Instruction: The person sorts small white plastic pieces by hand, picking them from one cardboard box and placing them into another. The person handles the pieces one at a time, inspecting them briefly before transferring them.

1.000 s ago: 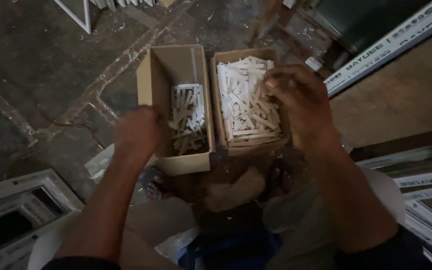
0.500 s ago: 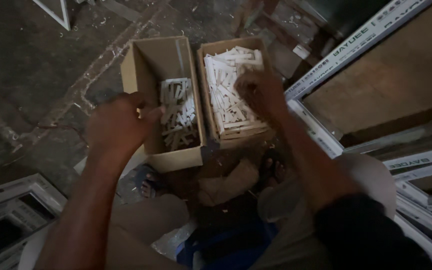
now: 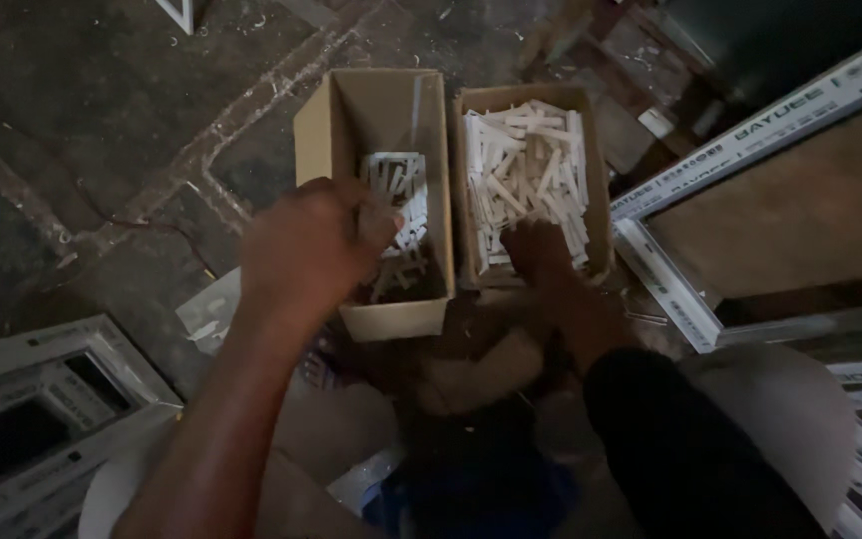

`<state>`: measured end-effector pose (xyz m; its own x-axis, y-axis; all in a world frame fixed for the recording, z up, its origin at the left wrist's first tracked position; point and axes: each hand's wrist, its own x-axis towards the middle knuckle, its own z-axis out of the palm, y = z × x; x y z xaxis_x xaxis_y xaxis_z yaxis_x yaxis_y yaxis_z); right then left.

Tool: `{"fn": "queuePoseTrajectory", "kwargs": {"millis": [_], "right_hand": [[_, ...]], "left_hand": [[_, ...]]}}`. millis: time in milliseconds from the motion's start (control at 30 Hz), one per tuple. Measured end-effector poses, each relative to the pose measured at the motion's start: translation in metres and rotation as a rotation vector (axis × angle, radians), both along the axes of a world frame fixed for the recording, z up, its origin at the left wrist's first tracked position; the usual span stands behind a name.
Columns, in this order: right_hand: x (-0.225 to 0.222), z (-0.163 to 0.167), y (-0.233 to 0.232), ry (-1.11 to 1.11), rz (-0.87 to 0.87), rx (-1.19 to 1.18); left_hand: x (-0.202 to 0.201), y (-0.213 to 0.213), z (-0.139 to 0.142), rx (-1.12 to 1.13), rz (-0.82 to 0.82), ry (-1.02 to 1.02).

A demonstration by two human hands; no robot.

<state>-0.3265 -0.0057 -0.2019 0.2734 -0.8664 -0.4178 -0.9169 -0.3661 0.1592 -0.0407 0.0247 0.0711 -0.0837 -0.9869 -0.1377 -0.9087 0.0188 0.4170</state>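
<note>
Head view: two cardboard boxes [image 3: 381,110] hold white plastic pieces [image 3: 526,170].

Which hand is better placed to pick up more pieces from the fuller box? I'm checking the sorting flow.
Probably the right hand: it already rests in the white pieces of the fuller box. The left hand is at the other box.
</note>
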Motion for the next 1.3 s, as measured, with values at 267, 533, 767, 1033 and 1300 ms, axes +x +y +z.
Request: {"fn": "queuePoseTrajectory", "kwargs": {"millis": [267,533,767,1033,1300], "right_hand": [[-0.001,-0.011,-0.004,-0.093,-0.011,-0.088],[-0.013,-0.011,-0.013,-0.057,0.030,-0.054],[-0.037,-0.005,-0.026,-0.714,-0.212,-0.135],[-0.057,-0.003,-0.032,-1.561,-1.061,0.043],[-0.029,0.023,-0.014,-0.695,-0.598,-0.076]], "left_hand": [[-0.004,-0.004,-0.005,-0.035,-0.061,0.071],[-0.007,-0.005,0.000,-0.008,-0.094,0.056],[-0.005,-0.002,0.002,0.003,-0.085,0.064],[-0.002,0.000,0.005,-0.001,-0.078,0.076],[-0.007,-0.004,-0.004,-0.026,-0.094,0.075]]}}
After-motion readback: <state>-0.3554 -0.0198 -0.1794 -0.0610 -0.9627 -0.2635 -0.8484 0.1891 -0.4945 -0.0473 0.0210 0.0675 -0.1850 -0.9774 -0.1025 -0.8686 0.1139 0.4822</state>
